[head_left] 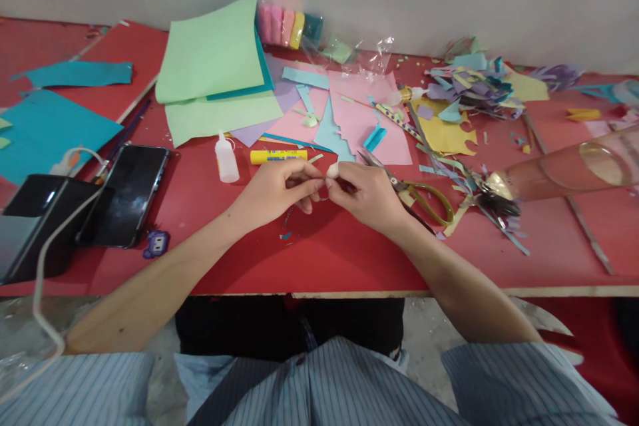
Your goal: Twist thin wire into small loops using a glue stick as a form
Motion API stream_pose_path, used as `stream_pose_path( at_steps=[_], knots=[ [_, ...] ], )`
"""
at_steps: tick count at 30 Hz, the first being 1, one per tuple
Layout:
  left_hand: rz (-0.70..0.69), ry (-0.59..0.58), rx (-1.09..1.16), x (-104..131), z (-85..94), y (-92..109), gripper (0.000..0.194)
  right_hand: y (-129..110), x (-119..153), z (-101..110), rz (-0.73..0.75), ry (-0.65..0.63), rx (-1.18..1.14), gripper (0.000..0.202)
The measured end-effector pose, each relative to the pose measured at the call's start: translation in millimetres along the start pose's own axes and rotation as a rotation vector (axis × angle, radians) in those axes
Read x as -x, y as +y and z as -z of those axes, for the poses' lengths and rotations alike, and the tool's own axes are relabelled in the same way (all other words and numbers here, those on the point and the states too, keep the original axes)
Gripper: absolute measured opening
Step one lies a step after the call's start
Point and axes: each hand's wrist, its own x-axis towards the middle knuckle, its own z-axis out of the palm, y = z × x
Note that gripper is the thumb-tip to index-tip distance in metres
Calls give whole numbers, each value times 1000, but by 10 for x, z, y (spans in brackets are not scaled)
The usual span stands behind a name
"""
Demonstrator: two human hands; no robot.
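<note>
My left hand (279,190) and my right hand (367,193) meet above the red table, fingertips pinched together. A small cream-coloured piece (333,170) pokes out at my right thumb and forefinger. Between the two hands shows the thin curve of a metal ring (323,199), and a fine chain (288,215) hangs below my left fingers. How these parts join is hidden by the fingers. Just behind my left hand lies a yellow glue stick (278,157), with a white squeeze bottle (226,158) upright beside it. Scissors (429,203) with olive handles rest against my right hand's far side.
Coloured paper sheets (214,53) and packed clay sticks (282,26) lie at the back. Paper scraps (469,90) are heaped at right near a pinkish clear bottle (564,173) on its side. At left are a phone (127,196), a cable (44,266) and a purple trinket (156,243).
</note>
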Motion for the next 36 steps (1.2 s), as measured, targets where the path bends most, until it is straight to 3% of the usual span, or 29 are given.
stream_pose_path(
  at_steps=[13,36],
  knots=[
    [69,-61,77,5,13,33,9,45,3,0,-39,-20,-13,17],
    [76,-58,1,9,-2,45,18,-6,12,-9,-67,-27,22,18]
  ],
)
